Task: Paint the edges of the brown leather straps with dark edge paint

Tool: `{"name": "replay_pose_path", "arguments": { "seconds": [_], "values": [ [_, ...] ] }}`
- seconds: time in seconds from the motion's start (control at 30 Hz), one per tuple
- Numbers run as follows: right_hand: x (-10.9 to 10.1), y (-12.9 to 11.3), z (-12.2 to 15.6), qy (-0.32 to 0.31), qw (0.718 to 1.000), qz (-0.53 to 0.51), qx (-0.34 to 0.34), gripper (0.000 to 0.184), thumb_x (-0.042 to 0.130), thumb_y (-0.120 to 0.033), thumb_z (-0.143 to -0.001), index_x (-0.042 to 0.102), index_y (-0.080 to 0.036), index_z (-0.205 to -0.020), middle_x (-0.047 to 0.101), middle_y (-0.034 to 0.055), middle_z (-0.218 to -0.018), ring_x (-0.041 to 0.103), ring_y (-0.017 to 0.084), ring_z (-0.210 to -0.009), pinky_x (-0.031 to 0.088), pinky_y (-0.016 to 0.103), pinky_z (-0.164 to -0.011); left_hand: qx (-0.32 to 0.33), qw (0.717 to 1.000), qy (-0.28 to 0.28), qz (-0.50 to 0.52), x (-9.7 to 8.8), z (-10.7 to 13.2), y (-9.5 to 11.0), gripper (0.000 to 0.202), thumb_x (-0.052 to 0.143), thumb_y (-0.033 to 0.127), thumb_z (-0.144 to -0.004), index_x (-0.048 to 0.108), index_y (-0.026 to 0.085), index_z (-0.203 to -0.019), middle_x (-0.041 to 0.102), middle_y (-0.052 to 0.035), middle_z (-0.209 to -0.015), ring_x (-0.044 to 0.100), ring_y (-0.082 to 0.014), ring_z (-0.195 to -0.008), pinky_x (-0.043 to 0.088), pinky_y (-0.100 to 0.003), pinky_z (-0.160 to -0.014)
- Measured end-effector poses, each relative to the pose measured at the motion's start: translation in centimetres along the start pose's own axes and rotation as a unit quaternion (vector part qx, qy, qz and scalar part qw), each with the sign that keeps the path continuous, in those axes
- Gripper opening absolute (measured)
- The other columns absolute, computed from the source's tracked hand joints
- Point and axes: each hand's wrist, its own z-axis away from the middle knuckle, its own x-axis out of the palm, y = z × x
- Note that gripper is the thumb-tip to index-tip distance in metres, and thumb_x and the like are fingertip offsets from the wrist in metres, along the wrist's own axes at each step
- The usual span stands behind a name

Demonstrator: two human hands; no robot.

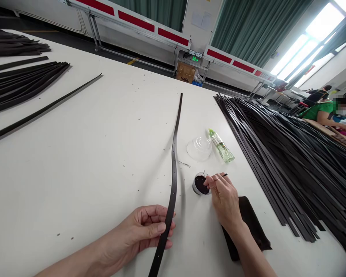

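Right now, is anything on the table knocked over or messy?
The small green bottle lies on its side beside the clear lid, and tiny dark specks dot the white table. The little pot of dark paint stands upright under the brush in the right hand; the left hand grips the black strap.

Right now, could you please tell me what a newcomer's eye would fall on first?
The heap of long black leather straps fanned across the right of the white table strikes first. Mid-table, the left hand pinches one long black punched strap, while the right hand holds a thin brush at a small round pot of dark paste.
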Motion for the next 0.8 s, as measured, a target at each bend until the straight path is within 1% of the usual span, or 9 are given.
{"name": "replay_pose_path", "arguments": {
  "seconds": [0.27,0.4,0.47,0.53,0.6,0.63,0.7,0.73,0.8],
  "values": [
    [0.2,0.0,0.0,0.000,1.000,-0.010,0.000,0.038,0.038,-0.034,-0.104,0.059,-0.020,-0.075,0.058,0.0015,-0.068,0.050,0.018,-0.070,0.041,0.031,-0.067,0.010,1.000,-0.013,0.000,0.0,0.0,0.0,0.015,0.076,0.019,-0.079,0.072,0.018,-0.093,0.069,-0.0054,-0.091,0.061,-0.0164,-0.085,0.057,-0.037,-0.084],
    [-0.3,-0.3,0.1,0.025,0.999,-0.033,0.025,0.038,0.039,-0.035,-0.104,0.060,-0.020,-0.075,0.059,0.0014,-0.069,0.052,0.018,-0.072,0.043,0.031,-0.070,0.013,1.000,-0.013,-0.002,0.0,0.0,0.0,0.016,0.076,0.020,-0.079,0.072,0.017,-0.094,0.069,-0.0063,-0.092,0.060,-0.0165,-0.084,0.056,-0.038,-0.084],
    [-0.8,-0.7,0.2,0.051,0.995,-0.061,0.062,0.038,0.038,-0.034,-0.104,0.060,-0.019,-0.077,0.060,0.0014,-0.071,0.054,0.017,-0.072,0.044,0.031,-0.070,0.013,1.000,-0.015,-0.002,0.0,0.0,0.0,0.016,0.077,0.019,-0.079,0.072,0.017,-0.094,0.069,-0.0063,-0.091,0.060,-0.0163,-0.084,0.057,-0.038,-0.084],
    [-1.4,-1.3,0.4,0.078,0.979,-0.133,0.136,0.039,0.038,-0.036,-0.104,0.062,-0.019,-0.079,0.062,0.0021,-0.074,0.057,0.016,-0.071,0.046,0.029,-0.069,0.016,1.000,-0.017,0.000,0.1,0.0,0.1,0.016,0.077,0.019,-0.078,0.073,0.016,-0.093,0.068,-0.0060,-0.091,0.060,-0.0161,-0.084,0.057,-0.038,-0.084],
    [-1.7,-1.8,0.6,0.092,0.943,-0.236,0.215,0.040,0.042,-0.041,-0.102,0.064,-0.017,-0.079,0.063,0.0035,-0.075,0.058,0.016,-0.069,0.047,0.029,-0.067,0.021,1.000,-0.019,0.002,0.2,0.0,0.1,0.016,0.077,0.018,-0.078,0.073,0.016,-0.093,0.068,-0.0060,-0.091,0.060,-0.0160,-0.084,0.057,-0.038,-0.084],
    [-1.7,-2.0,0.8,0.092,0.924,-0.283,0.242,0.040,0.044,-0.044,-0.101,0.065,-0.017,-0.080,0.063,0.0043,-0.075,0.059,0.016,-0.069,0.048,0.029,-0.065,0.023,1.000,-0.021,0.004,0.2,0.0,0.1,0.016,0.077,0.018,-0.078,0.073,0.015,-0.093,0.068,-0.0061,-0.090,0.060,-0.0160,-0.084,0.057,-0.038,-0.084],
    [-1.6,-2.5,1.0,0.084,0.899,-0.343,0.260,0.041,0.047,-0.046,-0.099,0.066,-0.016,-0.079,0.062,0.0053,-0.075,0.059,0.017,-0.069,0.049,0.029,-0.064,0.025,0.999,-0.023,0.010,0.2,0.0,0.0,0.017,0.078,0.018,-0.077,0.073,0.015,-0.093,0.069,-0.0061,-0.090,0.060,-0.0157,-0.083,0.057,-0.038,-0.083],
    [-1.5,-2.9,1.2,0.080,0.892,-0.359,0.260,0.041,0.048,-0.046,-0.099,0.066,-0.016,-0.079,0.062,0.0056,-0.076,0.059,0.017,-0.070,0.049,0.029,-0.064,0.026,0.999,-0.024,0.013,0.2,-0.1,0.0,0.017,0.078,0.017,-0.077,0.072,0.015,-0.093,0.069,-0.0061,-0.089,0.061,-0.0155,-0.082,0.057,-0.038,-0.083],
    [-1.2,-3.6,1.6,0.072,0.892,-0.373,0.245,0.040,0.047,-0.044,-0.100,0.066,-0.016,-0.079,0.063,0.0058,-0.076,0.059,0.017,-0.071,0.049,0.030,-0.066,0.026,0.999,-0.020,0.017,0.2,-0.2,-0.2,0.018,0.079,0.017,-0.076,0.072,0.015,-0.093,0.069,-0.0060,-0.089,0.062,-0.0151,-0.081,0.057,-0.037,-0.082]
  ]
}}
